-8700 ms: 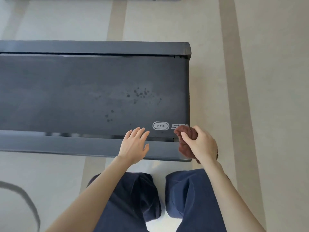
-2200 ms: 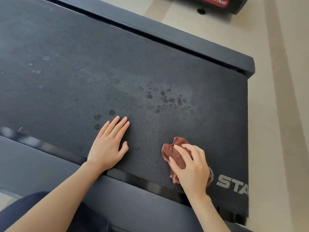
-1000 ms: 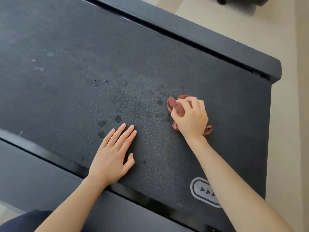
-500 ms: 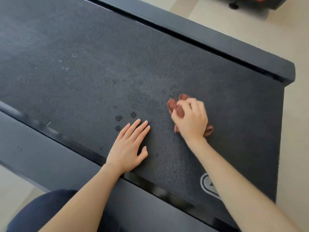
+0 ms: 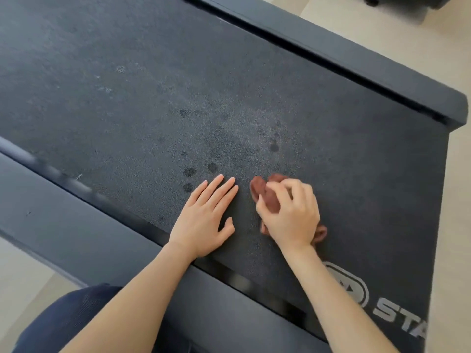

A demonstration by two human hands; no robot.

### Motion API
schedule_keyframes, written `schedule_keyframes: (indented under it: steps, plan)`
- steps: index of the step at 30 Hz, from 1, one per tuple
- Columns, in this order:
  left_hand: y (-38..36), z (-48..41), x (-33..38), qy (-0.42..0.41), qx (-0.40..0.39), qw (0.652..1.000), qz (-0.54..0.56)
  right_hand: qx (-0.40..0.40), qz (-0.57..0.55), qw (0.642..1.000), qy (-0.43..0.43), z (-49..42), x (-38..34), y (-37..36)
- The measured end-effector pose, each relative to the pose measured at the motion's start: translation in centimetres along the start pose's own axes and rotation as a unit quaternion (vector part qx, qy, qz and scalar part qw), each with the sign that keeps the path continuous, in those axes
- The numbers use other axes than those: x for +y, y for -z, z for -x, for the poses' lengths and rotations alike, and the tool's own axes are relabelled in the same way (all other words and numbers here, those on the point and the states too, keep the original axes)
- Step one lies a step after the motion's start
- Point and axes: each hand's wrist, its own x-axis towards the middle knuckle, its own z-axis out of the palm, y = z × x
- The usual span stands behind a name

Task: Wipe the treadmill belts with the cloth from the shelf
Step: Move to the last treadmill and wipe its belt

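The belt is braced by the left hand laid flat, fingers straight, while the bunched cloth — gripped in the curled right hand just beside it — is best pressed firmly across the dark spots nearby.

The crumpled reddish-brown cloth is largely covered by the right hand, whose fingers are blurred. The white oval logo on the dark grey textured treadmill belt is partly hidden behind the right forearm. A black object at the far right is cut off by the top edge.
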Motion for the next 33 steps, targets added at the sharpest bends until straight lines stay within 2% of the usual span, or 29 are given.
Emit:
schedule_keyframes:
  steps: [4, 8, 10, 13, 15, 17, 18, 20, 21, 22, 25, 29, 33]
  plan:
    - [0.4, -0.2, -0.2, -0.004, -0.006, 1.000, -0.011, -0.025, 0.038, 0.999, -0.013, -6.6, 1.2, -3.4]
    - [0.7, 0.0, 0.0, -0.003, -0.019, 1.000, -0.008, -0.122, 0.066, 0.989, -0.053, -10.0, 0.9, -4.1]
    - [0.9, -0.1, -0.1, -0.004, -0.017, 1.000, -0.005, -0.148, 0.070, 0.985, -0.060, -8.3, 0.6, -2.6]
    - [1.3, 0.2, 0.2, -0.009, -0.025, 1.000, -0.005, -0.118, 0.050, 0.990, -0.065, -2.7, 0.2, 0.6]
    - [1.5, 0.9, 0.5, -0.072, -0.034, 0.997, -0.012, -0.095, 0.054, 0.992, -0.058, 1.1, -0.2, 2.5]
    - [2.2, 1.4, -0.6, -0.111, 0.009, 0.993, -0.043, -0.092, 0.047, 0.992, -0.070, 4.0, -1.2, 3.7]
    - [2.8, 1.5, -1.8, -0.066, 0.049, 0.995, -0.052, -0.092, 0.037, 0.991, -0.087, 4.9, -1.9, 4.0]
    - [4.3, 1.3, -5.4, 0.117, 0.104, 0.987, -0.038, -0.092, 0.031, 0.989, -0.108, 6.1, -3.5, 4.0]
    - [4.8, 1.2, -7.4, 0.189, 0.092, 0.977, -0.034, -0.088, 0.040, 0.990, -0.106, 6.2, -4.0, 3.7]
    - [4.8, 1.3, -9.1, 0.214, 0.066, 0.974, -0.043, -0.079, 0.052, 0.991, -0.098, 6.0, -4.3, 3.2]
    - [3.8, 1.3, -11.0, 0.175, 0.011, 0.983, -0.053, -0.050, 0.082, 0.993, -0.074, 4.0, -4.2, 1.3]
    - [3.0, 0.6, -11.3, 0.165, 0.006, 0.984, -0.064, -0.041, 0.070, 0.997, -0.009, -0.4, -3.2, -1.6]
    - [2.6, 0.3, -11.8, 0.155, 0.028, 0.986, -0.061, -0.025, 0.077, 0.996, -0.023, -6.5, -2.9, -5.5]
